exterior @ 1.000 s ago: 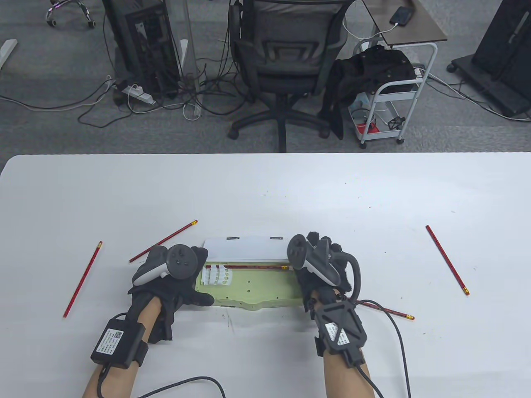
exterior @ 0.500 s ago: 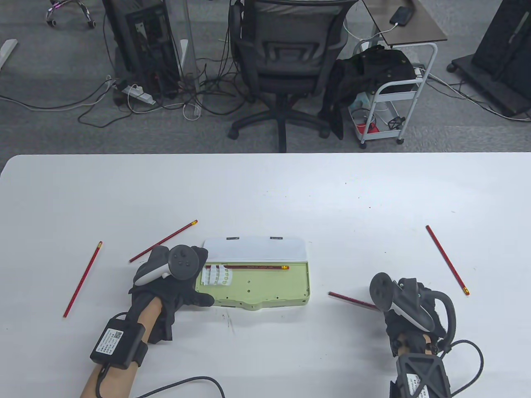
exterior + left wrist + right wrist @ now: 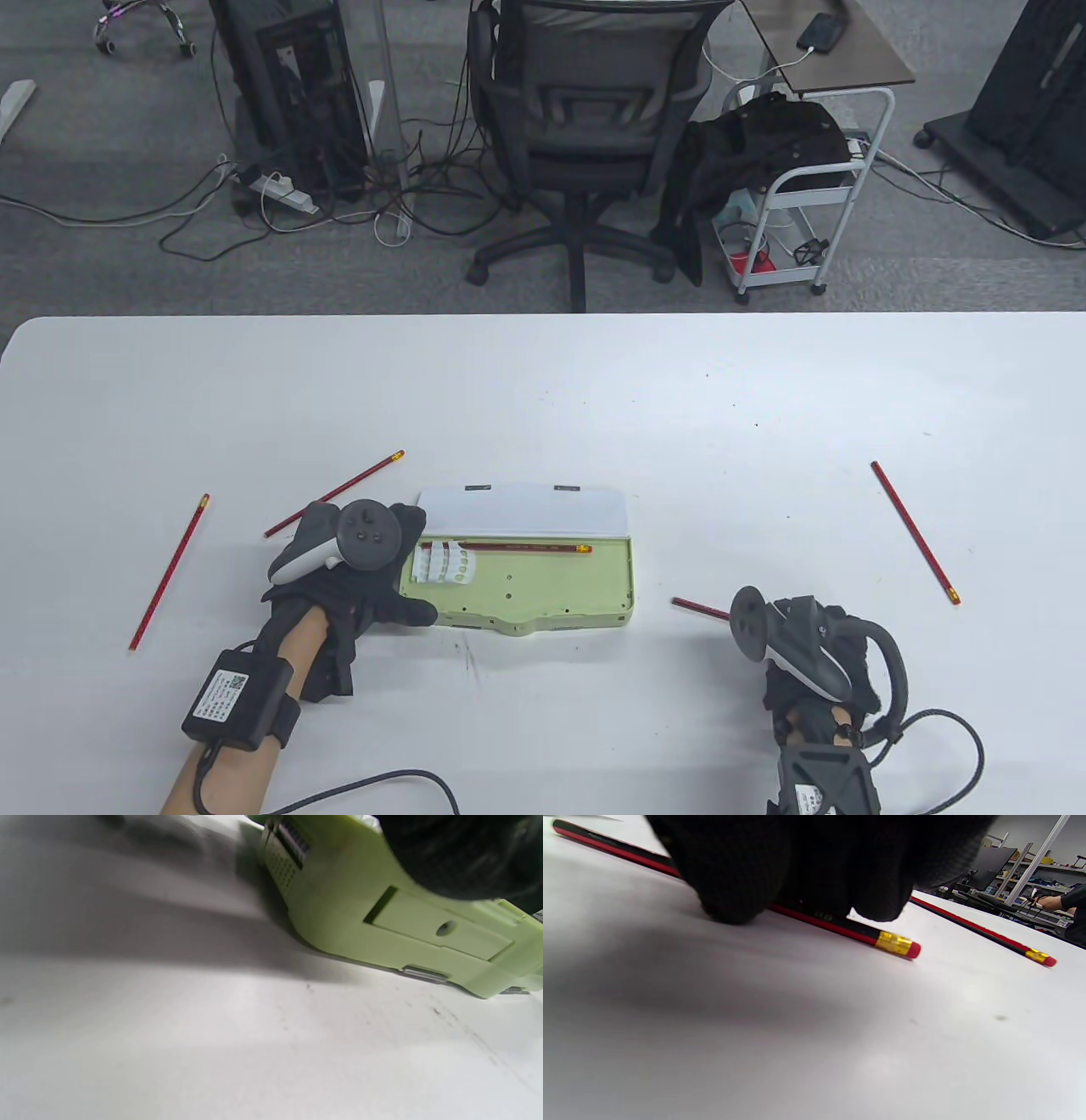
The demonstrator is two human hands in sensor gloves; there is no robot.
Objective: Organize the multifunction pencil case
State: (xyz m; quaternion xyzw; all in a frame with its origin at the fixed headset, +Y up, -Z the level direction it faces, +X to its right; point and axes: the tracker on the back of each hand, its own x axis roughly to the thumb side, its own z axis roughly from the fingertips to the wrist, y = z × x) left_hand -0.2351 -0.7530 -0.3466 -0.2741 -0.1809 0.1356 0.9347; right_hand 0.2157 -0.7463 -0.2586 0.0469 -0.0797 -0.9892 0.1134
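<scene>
- Red pencils: five in all. One lies inside the case point(image 3: 526, 548); four lie on the tabletop, at far left point(image 3: 169, 571), left of the case point(image 3: 335, 492), under the right hand point(image 3: 700, 607), and far right point(image 3: 915, 531)
- Green pencil case point(image 3: 543, 594): one, lid open
- Gloved hands: two, left hand point(image 3: 356, 586) and right hand point(image 3: 814, 671)

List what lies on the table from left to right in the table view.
Far-left pencil → second pencil → left hand → pencil case → pencil under the right hand → right hand → far-right pencil.
</scene>
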